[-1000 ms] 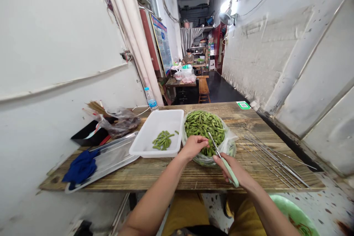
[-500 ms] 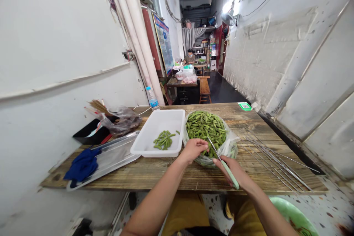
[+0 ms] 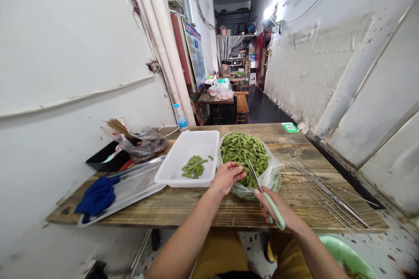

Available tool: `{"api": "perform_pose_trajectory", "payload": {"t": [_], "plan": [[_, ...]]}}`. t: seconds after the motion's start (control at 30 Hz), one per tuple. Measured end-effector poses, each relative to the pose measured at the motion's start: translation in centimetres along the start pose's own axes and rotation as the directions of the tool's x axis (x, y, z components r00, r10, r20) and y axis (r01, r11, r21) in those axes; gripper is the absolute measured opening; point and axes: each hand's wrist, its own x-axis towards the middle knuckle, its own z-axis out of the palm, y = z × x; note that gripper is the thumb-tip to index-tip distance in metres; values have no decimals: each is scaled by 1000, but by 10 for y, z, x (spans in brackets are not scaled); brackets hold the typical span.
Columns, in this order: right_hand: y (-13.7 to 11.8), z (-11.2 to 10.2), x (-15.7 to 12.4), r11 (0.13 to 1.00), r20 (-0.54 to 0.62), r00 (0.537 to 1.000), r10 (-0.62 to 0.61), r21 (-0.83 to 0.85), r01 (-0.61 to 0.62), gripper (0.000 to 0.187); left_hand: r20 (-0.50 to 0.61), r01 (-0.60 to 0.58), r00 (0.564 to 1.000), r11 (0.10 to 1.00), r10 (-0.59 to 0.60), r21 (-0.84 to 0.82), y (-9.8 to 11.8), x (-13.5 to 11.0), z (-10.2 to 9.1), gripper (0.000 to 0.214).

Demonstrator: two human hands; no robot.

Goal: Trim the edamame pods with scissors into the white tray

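Note:
A pair of scissors (image 3: pixel 272 207) with pale green handles is gripped in my right hand (image 3: pixel 276 204), its blades pointing up and left over the heap of edamame pods (image 3: pixel 244 150). The pods fill a clear plastic bag (image 3: pixel 274 173) that appears to line a round container. My left hand (image 3: pixel 229 176) is at the near left edge of the heap, with thumb and fingers pinched together around what looks like a green pod, mostly hidden. To its left stands a white plastic tray (image 3: pixel 176 157) with a small pile of pods (image 3: pixel 194 166) inside.
Metal skewers (image 3: pixel 324 192) lie on the wooden table (image 3: pixel 209 209) at right. On the left are a metal tray (image 3: pixel 137 189), a blue cloth (image 3: pixel 97 196), a black box (image 3: pixel 104 157) and a water bottle (image 3: pixel 181 118). A green basin (image 3: pixel 343 250) stands below. A person (image 3: pixel 224 69) sits far back.
My right hand and the scissors have shifted slightly down and right, and the handles have spread apart. My left hand has moved slightly left, still pinching.

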Motion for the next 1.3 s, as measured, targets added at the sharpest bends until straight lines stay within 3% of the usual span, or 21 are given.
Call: {"api": "perform_pose_trajectory", "payload": {"t": [0.3, 0.47, 0.6, 0.67, 0.73, 0.77, 0.8, 0.87, 0.9, 0.93, 0.97, 1.03, 1.1, 1.17, 1.3], "plan": [[-14, 3, -1, 1000, -17, 1000, 18, 11, -18, 56, -48, 6, 999, 993, -12, -119, -11, -4, 4, 27], [-8, 7, 4, 995, -38, 999, 29, 97, -25, 56, -26, 13, 1000, 992, -16, -124, -15, -9, 8, 27], [-1, 9, 7, 998, -85, 996, 39, 54, -34, 51, -52, -6, 999, 996, 1, -85, -19, -10, 7, 28], [3, 8, 8, 999, -100, 994, 51, 21, -49, 50, -83, -58, 995, 998, 58, -2, -16, -8, -1, 24], [6, 6, 7, 998, -97, 993, 65, 33, -62, 49, -170, -204, 956, 957, 240, 205, -7, -3, -16, 16], [8, 5, 7, 997, -89, 994, 71, 48, -67, 48, -218, -289, 898, 885, 383, 364, 0, -1, -25, 11], [10, 4, 7, 996, -80, 994, 72, 62, -67, 48, -242, -350, 803, 760, 544, 548, 8, 1, -34, 8], [12, 2, 7, 997, -66, 996, 62, 57, -58, 47, -169, -312, 596, 420, 785, 852, 24, 3, -47, 21], [13, 2, 7, 998, -61, 997, 54, 43, -51, 47, -91, -248, 533, 258, 841, 934, 29, 3, -51, 28], [13, 2, 7, 998, -62, 997, 50, 34, -48, 47, 5, -200, 524, 117, 852, 973, 32, 3, -52, 32], [13, 2, 7, 998, -63, 997, 51, 32, -49, 48, 114, -188, 561, -7, 820, 982, 33, 4, -51, 32], [12, 4, 7, 997, -64, 996, 64, 53, -60, 50, 334, -274, 703, -194, 627, 942, 27, 5, -44, 24], [11, 5, 6, 996, -61, 996, 61, 70, -57, 50, 481, -391, 795, -294, 369, 872, 17, 9, -36, 19], [11, 4, 5, 996, -61, 997, 52, 70, -48, 49, 510, -418, 825, -345, 242, 840, 8, 14, -31, 17], [12, 1, 2, 996, -60, 997, 53, 68, -49, 49, 511, -413, 838, -391, 191, 823, 5, 18, -30, 20]]}}
